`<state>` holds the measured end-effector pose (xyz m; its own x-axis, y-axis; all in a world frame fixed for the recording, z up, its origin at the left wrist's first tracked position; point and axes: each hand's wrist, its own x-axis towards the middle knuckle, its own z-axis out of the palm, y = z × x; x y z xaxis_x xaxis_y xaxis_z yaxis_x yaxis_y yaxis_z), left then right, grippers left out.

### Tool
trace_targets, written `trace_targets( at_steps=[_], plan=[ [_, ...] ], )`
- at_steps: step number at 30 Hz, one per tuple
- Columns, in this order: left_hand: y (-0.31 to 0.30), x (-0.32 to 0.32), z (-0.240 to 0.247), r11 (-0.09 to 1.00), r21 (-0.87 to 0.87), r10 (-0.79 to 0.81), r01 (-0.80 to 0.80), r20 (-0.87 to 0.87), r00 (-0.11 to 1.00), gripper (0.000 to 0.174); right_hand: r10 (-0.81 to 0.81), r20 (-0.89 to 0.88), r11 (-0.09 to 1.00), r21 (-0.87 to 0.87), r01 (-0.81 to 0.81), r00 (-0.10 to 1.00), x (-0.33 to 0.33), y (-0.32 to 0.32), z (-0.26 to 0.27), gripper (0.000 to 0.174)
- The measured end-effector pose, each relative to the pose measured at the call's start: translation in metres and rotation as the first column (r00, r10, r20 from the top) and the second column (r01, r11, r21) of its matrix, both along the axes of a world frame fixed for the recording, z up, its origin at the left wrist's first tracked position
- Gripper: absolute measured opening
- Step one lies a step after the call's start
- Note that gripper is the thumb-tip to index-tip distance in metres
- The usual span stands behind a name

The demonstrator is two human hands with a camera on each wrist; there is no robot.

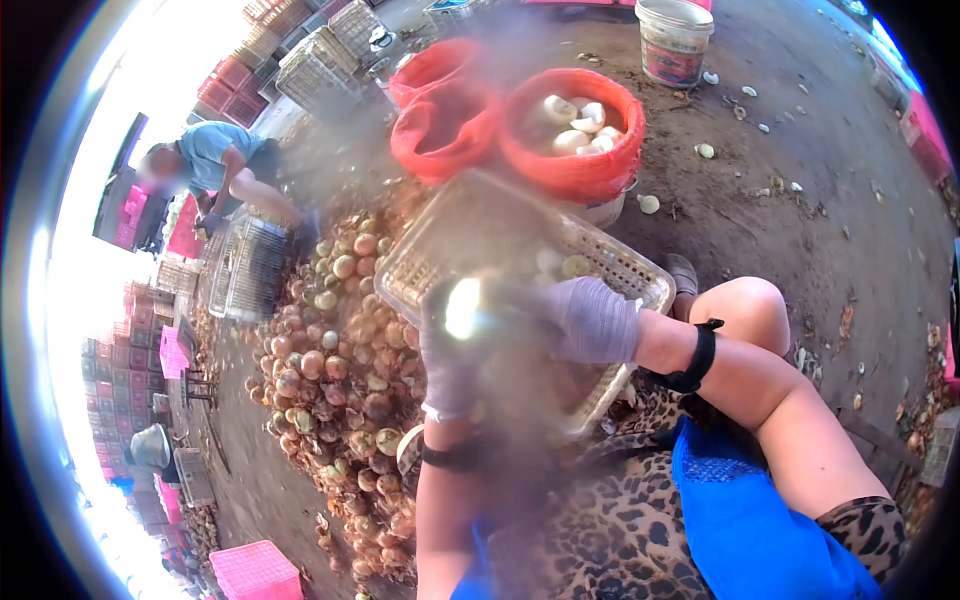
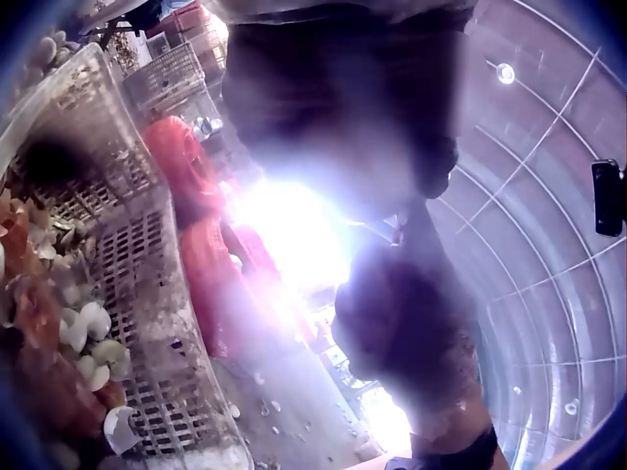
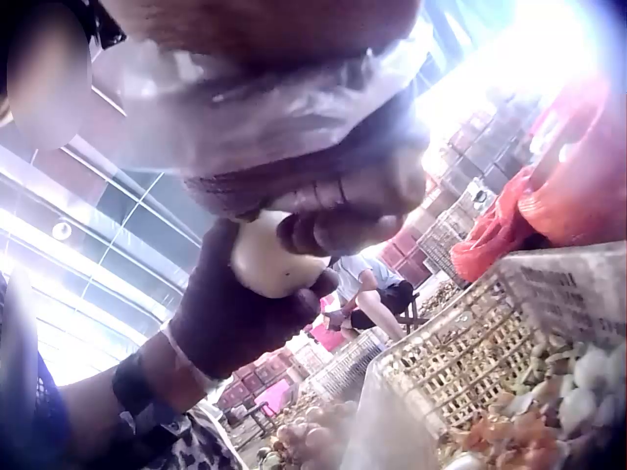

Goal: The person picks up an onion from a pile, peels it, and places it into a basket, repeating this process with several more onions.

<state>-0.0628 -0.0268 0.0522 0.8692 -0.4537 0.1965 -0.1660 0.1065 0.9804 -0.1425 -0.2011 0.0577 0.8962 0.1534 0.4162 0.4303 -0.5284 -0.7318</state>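
Both gloved hands meet over a crate on the person's lap. In the right wrist view a pale peeled onion point(image 3: 272, 259) sits between them. The left hand point(image 3: 240, 299) supports it from below, fingers bent round its side. From above, the right hand point(image 3: 338, 211) curls its fingers onto the onion's top; I cannot tell whether it also holds a tool. Glare and a smudge blur the left hand point(image 1: 452, 365) and the fingers of the right hand point(image 1: 597, 320) in the head view. The plastic crate point(image 2: 147, 323) under them contains peeled onions point(image 2: 93, 328) and reddish skins point(image 2: 44, 352).
A large heap of unpeeled onions point(image 1: 345, 350) lies left of the crate. Beyond it stand red-lined buckets point(image 1: 625, 160), one with peeled onions, and a white bucket point(image 1: 675, 45). Another person point(image 1: 220, 165) sits by a wire crate point(image 1: 245, 265). A pink crate point(image 1: 255, 572) is nearby.
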Motion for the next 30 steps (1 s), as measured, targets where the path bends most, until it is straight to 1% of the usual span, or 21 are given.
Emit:
trace_targets(
  at_steps=[1,2,3,4,5,6,8,9,11,12,13,15,16,18,20,23,25,27,28,30],
  plan=[
    [0.003,0.002,-0.006,1.0,-0.011,-0.018,0.018,-0.018,1.0,0.081,-0.019,0.018,0.999,-0.026,0.02,1.0,0.001,-0.001,0.0,0.053],
    [0.004,0.003,-0.016,1.0,-0.016,0.023,-0.023,-0.006,1.0,0.084,-0.081,-0.034,0.99,-0.119,0.076,0.996,0.0,-0.004,0.004,0.048],
    [0.002,0.002,-0.011,0.996,-0.091,-0.027,0.016,-0.121,0.992,0.085,-0.147,-0.081,0.969,-0.212,0.127,0.986,-0.001,-0.008,0.006,0.043],
    [0.0,-0.001,-0.001,0.984,-0.171,-0.084,0.045,-0.23,0.97,0.086,-0.193,0.071,0.948,-0.243,0.205,0.979,0.003,-0.011,-0.004,0.033],
    [-0.001,-0.001,0.0,0.979,-0.195,-0.11,0.064,-0.233,0.966,0.087,-0.25,0.045,0.962,-0.101,0.253,0.967,0.01,-0.019,-0.014,0.033],
    [-0.001,-0.001,0.0,0.972,-0.219,-0.136,0.083,-0.236,0.962,0.089,-0.299,0.022,0.953,0.049,0.298,0.954,0.016,-0.027,-0.024,0.033],
    [0.0,0.003,-0.013,0.986,-0.122,-0.114,0.111,-0.023,0.993,0.094,-0.311,-0.238,0.906,0.219,0.363,0.92,0.022,-0.045,-0.019,0.044],
    [0.0,0.004,-0.017,0.992,-0.06,-0.102,0.108,0.093,0.99,0.096,-0.338,-0.282,0.922,0.093,0.376,0.898,0.021,-0.049,-0.008,0.044],
    [0.003,0.008,-0.017,0.99,0.126,-0.106,0.065,0.357,0.928,0.101,-0.409,-0.123,0.911,-0.101,0.399,0.904,0.018,-0.049,-0.005,0.046],
    [0.001,0.006,-0.013,0.991,0.115,-0.105,0.071,0.333,0.937,0.103,-0.421,0.081,0.889,-0.161,0.428,0.904,0.017,-0.043,-0.01,0.048],
    [-0.002,0.002,-0.009,0.993,0.088,-0.103,0.081,0.287,0.952,0.104,-0.362,0.124,0.915,-0.142,0.378,0.924,0.014,-0.041,-0.013,0.049],
    [-0.007,-0.003,0.0,0.996,0.002,-0.092,0.093,0.124,0.988,0.105,-0.237,0.209,0.957,-0.115,0.265,0.949,0.007,-0.036,-0.014,0.053],
    [-0.01,-0.006,0.004,0.994,-0.042,-0.094,0.097,0.053,0.994,0.105,-0.158,0.128,0.987,0.006,0.159,0.979,0.0,-0.031,-0.01,0.052],
    [-0.016,-0.011,0.007,0.99,-0.102,-0.108,0.103,-0.05,0.993,0.107,-0.047,0.036,0.998,0.034,0.046,0.998,-0.015,-0.029,0.002,0.057],
    [-0.021,-0.016,0.011,0.982,-0.152,-0.13,0.11,-0.126,0.984,0.108,-0.01,-0.003,0.985,-0.172,0.009,1.0,-0.024,-0.032,0.012,0.073],
    [-0.029,-0.023,0.016,0.97,-0.217,-0.159,0.11,-0.224,0.961,0.11,-0.041,-0.074,0.98,-0.2,0.025,0.996,-0.026,-0.031,0.005,0.077],
    [-0.034,-0.027,0.02,0.961,-0.258,-0.177,0.1,-0.295,0.939,0.111,-0.095,0.0,0.979,-0.181,0.094,0.995,-0.029,-0.027,-0.006,0.068],
    [-0.039,-0.031,0.023,0.953,-0.291,-0.187,0.082,-0.355,0.916,0.113,-0.119,0.095,0.949,-0.281,0.141,0.988,-0.035,-0.025,-0.011,0.057],
    [-0.041,-0.033,0.023,0.95,-0.306,-0.19,0.067,-0.39,0.901,0.111,-0.111,0.152,0.907,-0.387,0.163,0.982,-0.038,-0.024,-0.012,0.05],
    [-0.045,-0.034,0.02,0.935,-0.354,-0.198,0.037,-0.432,0.88,0.106,-0.15,0.161,0.897,-0.393,0.203,0.975,-0.041,-0.023,-0.013,0.037]
  ],
)
